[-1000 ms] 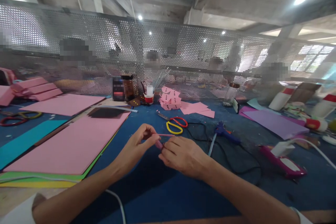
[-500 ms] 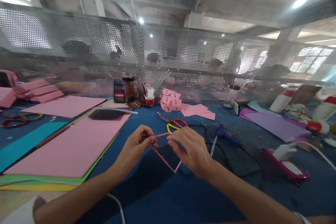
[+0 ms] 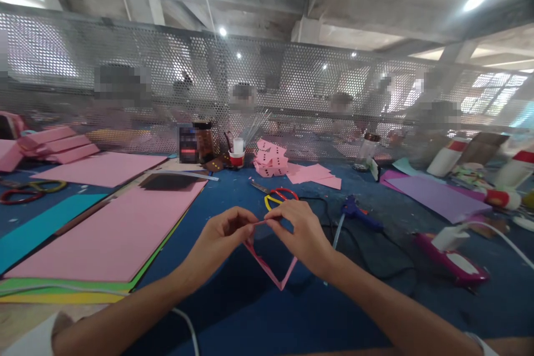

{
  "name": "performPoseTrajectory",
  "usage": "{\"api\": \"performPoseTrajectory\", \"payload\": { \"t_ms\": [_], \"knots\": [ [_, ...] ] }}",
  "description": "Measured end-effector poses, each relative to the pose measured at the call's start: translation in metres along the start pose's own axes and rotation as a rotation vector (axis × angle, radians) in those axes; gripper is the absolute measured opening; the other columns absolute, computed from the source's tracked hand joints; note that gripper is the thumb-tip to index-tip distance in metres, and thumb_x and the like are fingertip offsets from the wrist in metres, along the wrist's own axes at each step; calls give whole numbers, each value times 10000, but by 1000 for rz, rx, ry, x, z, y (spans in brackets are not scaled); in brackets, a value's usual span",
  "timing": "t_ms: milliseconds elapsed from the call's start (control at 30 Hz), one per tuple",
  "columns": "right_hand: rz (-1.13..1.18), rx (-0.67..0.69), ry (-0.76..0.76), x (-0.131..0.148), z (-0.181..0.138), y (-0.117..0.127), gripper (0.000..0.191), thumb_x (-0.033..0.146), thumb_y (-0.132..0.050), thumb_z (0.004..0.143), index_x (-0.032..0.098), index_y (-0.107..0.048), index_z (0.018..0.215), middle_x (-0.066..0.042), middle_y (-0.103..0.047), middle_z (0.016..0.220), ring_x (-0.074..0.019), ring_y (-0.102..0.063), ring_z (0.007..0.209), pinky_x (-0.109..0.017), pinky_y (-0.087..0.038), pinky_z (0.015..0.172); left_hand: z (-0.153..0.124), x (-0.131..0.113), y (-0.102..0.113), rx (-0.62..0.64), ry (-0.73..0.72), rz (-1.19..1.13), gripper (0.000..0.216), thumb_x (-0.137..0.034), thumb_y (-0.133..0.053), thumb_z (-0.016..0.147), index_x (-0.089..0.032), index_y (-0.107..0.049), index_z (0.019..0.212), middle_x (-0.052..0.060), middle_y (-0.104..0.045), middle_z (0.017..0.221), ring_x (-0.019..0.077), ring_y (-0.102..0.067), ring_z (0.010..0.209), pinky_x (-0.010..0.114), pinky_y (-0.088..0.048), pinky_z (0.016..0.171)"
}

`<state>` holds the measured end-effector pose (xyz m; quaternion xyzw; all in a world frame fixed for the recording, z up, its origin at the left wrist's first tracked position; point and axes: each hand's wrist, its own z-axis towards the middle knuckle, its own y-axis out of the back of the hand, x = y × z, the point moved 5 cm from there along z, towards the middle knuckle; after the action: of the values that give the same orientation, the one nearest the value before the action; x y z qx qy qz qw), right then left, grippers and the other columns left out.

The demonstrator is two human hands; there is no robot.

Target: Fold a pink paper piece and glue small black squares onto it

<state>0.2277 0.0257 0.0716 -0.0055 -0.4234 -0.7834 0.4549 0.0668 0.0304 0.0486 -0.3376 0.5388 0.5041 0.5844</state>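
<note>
A thin pink paper strip (image 3: 267,270), folded into an angular frame, hangs between my two hands above the blue table. My left hand (image 3: 230,233) pinches its upper left part between thumb and fingers. With thumb and fingertips, my right hand (image 3: 303,232) grips the strip's upper right part, close to the left fingertips. The strip's lower corner points down towards me. Just beyond my hands lie scissors (image 3: 273,198) with red and yellow handles, partly hidden by my right hand.
Pink sheets (image 3: 112,233) lie on the left. A blue glue gun (image 3: 359,214) with its cord and a magenta power strip (image 3: 453,261) are on the right. Dotted pink pieces (image 3: 271,160) and a red-and-white cup (image 3: 237,159) stand towards the perforated screen (image 3: 283,83).
My hands have come closer together along the strip's top. The frame's lower corner has dropped slightly towards me.
</note>
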Motion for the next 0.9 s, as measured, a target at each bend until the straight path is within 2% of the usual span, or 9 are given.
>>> {"api": "performPoseTrajectory", "payload": {
  "t_ms": [233, 433, 900],
  "knots": [
    [69, 27, -13, 5, 0, -1, 93, 243, -619, 863, 239, -642, 953, 3, -667, 880, -154, -595, 879, -321, -373, 873, -3, 3, -1, -34, 20, 66, 170, -334, -606, 808, -172, -650, 836, -10, -594, 674, 139, -577, 593, 243, -468, 569],
    [59, 52, 2, 6, -1, -3, 39, 223, -612, 864, 232, -636, 893, 7, -659, 861, -157, -587, 877, -330, -352, 886, -3, 3, -2, -24, 27, 92, 177, -333, -612, 806, -161, -652, 819, -13, -577, 631, 117, -528, 554, 212, -430, 523],
    [40, 34, 53, 9, -2, -5, 67, 170, -609, 844, 225, -594, 879, 12, -640, 866, -162, -568, 898, -346, -342, 903, -4, 3, -2, -57, 7, 154, 170, -315, -623, 799, -149, -656, 789, -13, -581, 620, 102, -511, 552, 186, -408, 512]
  ]
}}
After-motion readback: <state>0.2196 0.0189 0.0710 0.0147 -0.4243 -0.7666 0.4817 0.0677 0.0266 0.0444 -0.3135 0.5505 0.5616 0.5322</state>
